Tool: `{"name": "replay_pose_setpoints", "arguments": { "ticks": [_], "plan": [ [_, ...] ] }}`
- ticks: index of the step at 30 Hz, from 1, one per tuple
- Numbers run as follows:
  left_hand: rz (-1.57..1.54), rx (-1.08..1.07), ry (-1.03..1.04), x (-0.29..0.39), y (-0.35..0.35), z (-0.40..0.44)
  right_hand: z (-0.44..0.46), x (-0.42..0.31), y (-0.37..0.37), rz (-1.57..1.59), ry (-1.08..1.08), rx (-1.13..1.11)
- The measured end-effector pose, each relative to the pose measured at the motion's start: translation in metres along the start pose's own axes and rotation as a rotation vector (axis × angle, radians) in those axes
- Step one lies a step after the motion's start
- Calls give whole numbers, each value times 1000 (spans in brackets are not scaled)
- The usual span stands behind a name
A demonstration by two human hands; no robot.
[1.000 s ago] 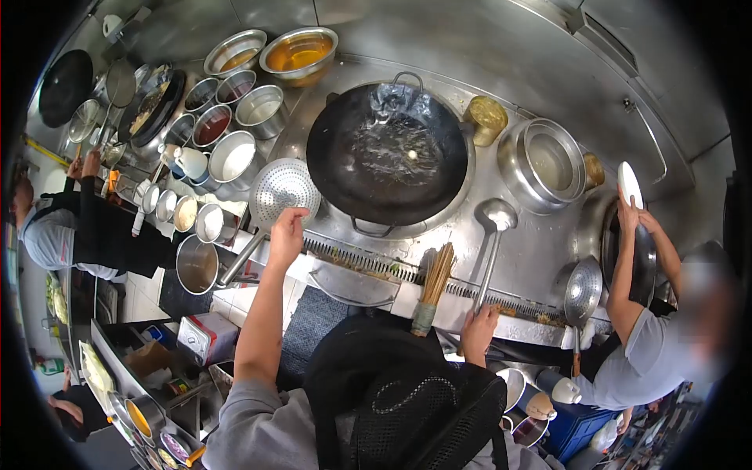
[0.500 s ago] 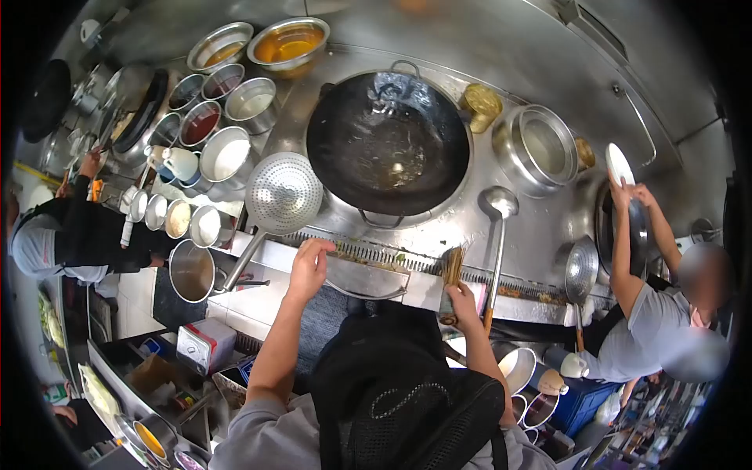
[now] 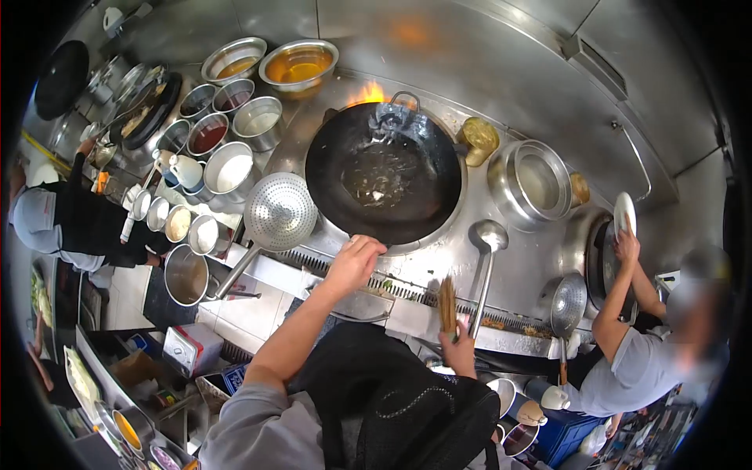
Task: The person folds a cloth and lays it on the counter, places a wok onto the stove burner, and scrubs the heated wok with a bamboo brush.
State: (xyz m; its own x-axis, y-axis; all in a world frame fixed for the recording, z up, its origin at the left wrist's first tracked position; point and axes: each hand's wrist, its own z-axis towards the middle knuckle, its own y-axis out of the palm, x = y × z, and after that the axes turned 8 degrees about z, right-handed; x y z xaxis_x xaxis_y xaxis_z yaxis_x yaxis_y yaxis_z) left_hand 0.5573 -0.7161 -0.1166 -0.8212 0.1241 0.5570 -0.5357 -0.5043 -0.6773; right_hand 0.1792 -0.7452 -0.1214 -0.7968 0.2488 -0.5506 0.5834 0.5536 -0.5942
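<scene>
In front of me a large black wok [image 3: 427, 192] sits on the burner, with a little liquid and wet sheen in its bottom. My left hand [image 3: 354, 265] is closed at the wok's near rim, where the near loop handle is hidden under the fingers. A bamboo wok brush [image 3: 446, 307] points bristles up in my right hand [image 3: 459, 352], over the stove's front edge. Right of the wok, a ladle [image 3: 490, 235] lies on the steel top. To its left rests a perforated strainer [image 3: 280, 211].
Flames [image 3: 368, 93] rise behind the wok. Metal pots of seasonings and a bowl of oil [image 3: 299, 69] stand at back left. A steel pot [image 3: 533, 184] stands to the right. One co-worker [image 3: 650, 352] holds a white plate [image 3: 624, 211] at right; another [image 3: 78, 227] works at left.
My left hand has moved from the stove's front edge to the wok's near handle. Flames now show behind the wok. The brush in my right hand is lower and nearer my body.
</scene>
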Motion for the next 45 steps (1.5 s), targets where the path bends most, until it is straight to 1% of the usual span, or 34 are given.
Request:
{"name": "replay_pose_setpoints", "arguments": {
  "ticks": [2,3,4,5,7,8,10,12,13,15,17,18,20,21,22,23,25,26,27,29,31,32,33,34,35,37,38,40,42,44,45],
  "plan": [
    [29,-48,-55,-2,13,8,13,-5,-12,283,-281,84],
    [42,-50,-74,-5,20,8,7,-48,-28,392,-416,78],
    [40,-54,-86,-7,24,6,18,-70,-40,455,-486,3],
    [115,-54,-71,-10,28,5,23,-106,-50,476,-530,-41],
    [232,-21,-53,-15,36,7,47,-168,-57,363,-672,-111],
    [228,-21,-46,-16,38,7,65,-193,-55,363,-672,-103],
    [309,-17,-73,-20,41,6,108,-237,-52,-219,-841,-166],
    [308,11,-53,-24,37,8,166,-270,-47,-583,-694,-371],
    [276,1,-59,-27,36,8,177,-296,-47,-590,-685,-371],
    [255,-14,-71,-31,34,10,192,-352,-46,-741,-353,-293],
    [255,-8,-86,-36,36,12,237,-357,-20,-698,-456,-163],
    [254,-18,-84,-38,36,10,243,-359,-3,-661,-496,-113],
    [251,-25,-83,-42,36,11,218,-352,39,-675,-569,8],
    [245,-54,-91,-43,37,11,203,-341,53,-673,-600,11],
    [240,-85,-97,-45,37,11,197,-323,58,-676,-623,-43],
    [236,-88,-87,-46,36,12,178,-316,48,-721,-640,-81],
    [220,-102,-83,-50,36,12,191,-291,8,-976,-534,-51],
    [208,-110,-82,-51,37,11,215,-282,-8,-1010,-494,64],
    [200,-109,-84,-50,34,13,229,-296,-18,-975,-464,165],
    [188,-113,-83,-53,35,13,264,-337,-8,-836,-545,300],
    [183,-110,-87,-51,38,13,290,-382,33,-748,-396,271],
    [185,-104,-86,-51,41,13,282,-394,54,-571,-358,224],
    [184,-102,-80,-51,41,11,305,-371,78,-371,-519,241],
    [186,-104,-77,-50,38,10,287,-384,92,-129,-399,96],
    [192,-105,-74,-50,36,12,272,-392,107,104,-349,-11],
    [202,-104,-74,-49,35,15,238,-410,130,241,-365,-130],
    [214,-99,-72,-48,35,15,226,-409,136,259,-372,-189],
    [228,-104,-60,-49,36,14,205,-386,134,166,-418,-363],
    [254,-67,-56,-50,38,14,183,-350,110,40,-485,-501],
    [241,-72,-44,-54,36,14,185,-296,74,-333,-1021,-304],
    [232,-73,-38,-55,35,13,175,-291,42,-534,-856,-302]
  ]
}}
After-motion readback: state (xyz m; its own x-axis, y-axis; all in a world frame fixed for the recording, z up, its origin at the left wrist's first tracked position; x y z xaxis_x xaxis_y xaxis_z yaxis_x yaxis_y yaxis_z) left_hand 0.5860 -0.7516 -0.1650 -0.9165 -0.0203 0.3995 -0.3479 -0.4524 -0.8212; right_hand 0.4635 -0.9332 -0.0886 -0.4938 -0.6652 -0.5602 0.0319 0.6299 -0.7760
